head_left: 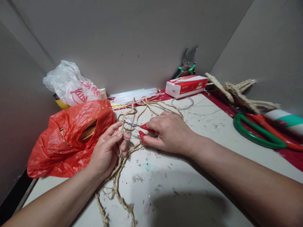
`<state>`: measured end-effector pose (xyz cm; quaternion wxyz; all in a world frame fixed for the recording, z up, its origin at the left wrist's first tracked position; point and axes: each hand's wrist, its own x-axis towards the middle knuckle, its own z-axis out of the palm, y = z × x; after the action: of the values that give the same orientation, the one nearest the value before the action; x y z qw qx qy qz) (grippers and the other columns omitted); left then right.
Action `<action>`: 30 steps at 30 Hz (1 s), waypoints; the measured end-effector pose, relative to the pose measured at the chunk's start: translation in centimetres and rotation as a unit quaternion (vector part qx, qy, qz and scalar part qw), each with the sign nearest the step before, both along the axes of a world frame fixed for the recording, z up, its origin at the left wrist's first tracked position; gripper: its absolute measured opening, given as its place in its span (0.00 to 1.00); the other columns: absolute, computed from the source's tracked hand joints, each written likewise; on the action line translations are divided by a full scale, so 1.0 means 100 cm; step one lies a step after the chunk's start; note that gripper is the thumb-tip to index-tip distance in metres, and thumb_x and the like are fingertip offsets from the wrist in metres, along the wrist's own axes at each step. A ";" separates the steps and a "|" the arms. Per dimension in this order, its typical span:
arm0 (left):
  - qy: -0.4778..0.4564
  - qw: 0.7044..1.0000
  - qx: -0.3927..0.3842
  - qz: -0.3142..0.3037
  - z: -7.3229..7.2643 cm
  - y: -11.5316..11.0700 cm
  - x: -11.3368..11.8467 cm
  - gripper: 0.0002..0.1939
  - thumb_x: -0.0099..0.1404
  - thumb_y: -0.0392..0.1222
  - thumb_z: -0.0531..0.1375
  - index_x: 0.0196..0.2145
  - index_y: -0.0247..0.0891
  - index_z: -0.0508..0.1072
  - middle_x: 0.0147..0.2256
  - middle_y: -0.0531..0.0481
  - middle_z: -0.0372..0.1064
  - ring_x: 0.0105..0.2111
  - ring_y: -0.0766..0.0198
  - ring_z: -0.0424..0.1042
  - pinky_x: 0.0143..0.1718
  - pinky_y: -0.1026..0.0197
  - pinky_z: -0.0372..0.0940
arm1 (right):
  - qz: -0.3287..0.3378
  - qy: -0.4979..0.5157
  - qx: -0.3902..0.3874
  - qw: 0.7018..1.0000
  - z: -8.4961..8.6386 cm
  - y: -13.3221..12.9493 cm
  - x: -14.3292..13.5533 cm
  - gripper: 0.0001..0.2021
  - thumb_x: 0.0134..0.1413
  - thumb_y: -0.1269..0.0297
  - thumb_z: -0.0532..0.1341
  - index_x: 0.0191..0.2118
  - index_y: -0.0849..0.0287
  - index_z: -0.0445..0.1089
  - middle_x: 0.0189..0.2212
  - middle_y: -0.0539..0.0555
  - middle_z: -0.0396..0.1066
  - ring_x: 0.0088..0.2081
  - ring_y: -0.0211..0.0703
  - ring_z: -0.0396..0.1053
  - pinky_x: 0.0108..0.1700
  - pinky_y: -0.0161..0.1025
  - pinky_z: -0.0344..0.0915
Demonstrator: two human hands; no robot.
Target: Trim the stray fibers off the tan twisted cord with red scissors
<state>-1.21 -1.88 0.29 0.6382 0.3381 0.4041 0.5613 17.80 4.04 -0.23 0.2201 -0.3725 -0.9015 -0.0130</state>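
My right hand (167,130) grips a small pair of red-handled scissors (143,137), its fingers in the loops. The blades point left and lie against a strand of twisted straw rope (122,126). That strand is pinched upright in my left hand (107,146), between thumb and fingers just below the blade tips. From there the rope runs down under the hand toward the near edge of the table. More of it lies in loops behind the scissors. Whether the blades are cutting into the strand, I cannot tell.
An orange plastic bag (68,154) with wooden sticks stands at left, a white bag (71,82) behind it. Clear sticks (132,96), a tissue pack (187,86) and pruning shears (188,63) line the wall. Straw braids (243,94) and large green-and-orange handles (258,134) lie at right.
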 end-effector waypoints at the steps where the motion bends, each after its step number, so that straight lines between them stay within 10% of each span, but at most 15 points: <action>1: 0.010 1.000 0.005 0.009 -0.001 0.000 0.000 0.15 0.57 0.34 0.62 0.43 0.37 0.67 0.30 0.50 0.71 0.19 0.72 0.62 0.19 0.68 0.60 | 0.002 0.001 -0.003 1.000 0.000 0.000 0.000 0.14 0.51 0.56 0.56 0.23 0.59 0.70 0.19 0.49 0.69 0.24 0.37 0.61 0.33 0.38 0.49; 30: 0.108 0.990 0.025 0.091 -0.008 -0.001 0.000 0.12 0.54 0.38 0.66 0.37 0.37 0.71 0.33 0.47 0.77 0.17 0.75 0.64 0.19 0.71 0.60 | -0.028 -0.065 0.021 0.997 0.005 0.001 0.000 0.17 0.59 0.57 0.53 0.26 0.59 0.72 0.22 0.51 0.72 0.25 0.39 0.63 0.34 0.40 0.48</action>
<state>-1.20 -1.98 -0.47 0.5281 0.3745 0.4854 0.5876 17.81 4.10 0.22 0.1684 -0.3908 -0.9028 -0.0626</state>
